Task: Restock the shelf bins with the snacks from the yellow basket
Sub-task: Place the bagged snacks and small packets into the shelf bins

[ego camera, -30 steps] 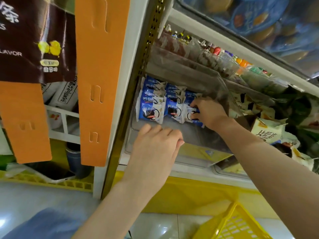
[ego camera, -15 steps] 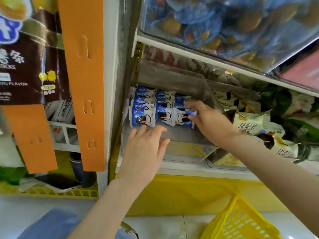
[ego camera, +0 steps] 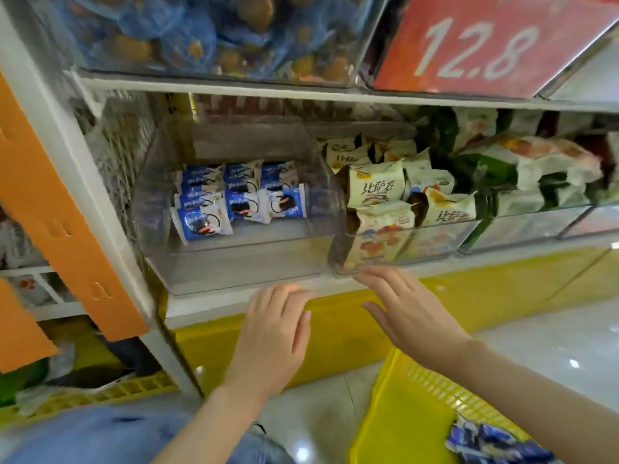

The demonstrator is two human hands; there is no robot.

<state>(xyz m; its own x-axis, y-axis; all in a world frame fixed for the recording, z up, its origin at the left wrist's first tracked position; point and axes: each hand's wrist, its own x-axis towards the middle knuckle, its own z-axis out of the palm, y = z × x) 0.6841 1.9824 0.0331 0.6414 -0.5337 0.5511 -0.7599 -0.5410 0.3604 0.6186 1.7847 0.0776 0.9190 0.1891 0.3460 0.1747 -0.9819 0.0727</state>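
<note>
Inside the clear bin (ego camera: 241, 272) the blue packs (ego camera: 234, 199) sit in rows at the back. The right hand (ego camera: 408, 313), tucking in the end pack a moment ago, is now out below the shelf lip (ego camera: 217, 304), fingers straight and apart, holding nothing. The left hand (ego camera: 274, 333) is likewise empty (fingers loosely together). That batch looks placed, and spare packs (ego camera: 485, 443) wait in the basket (ego camera: 402, 413). Cream packs (ego camera: 375, 189) crowd the next bin, and the shelf overhead narrows the opening.

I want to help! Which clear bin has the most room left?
The leftmost clear bin, holding blue packets only at its back; the bins beside it are heaped with cream packs and green packs.
</note>
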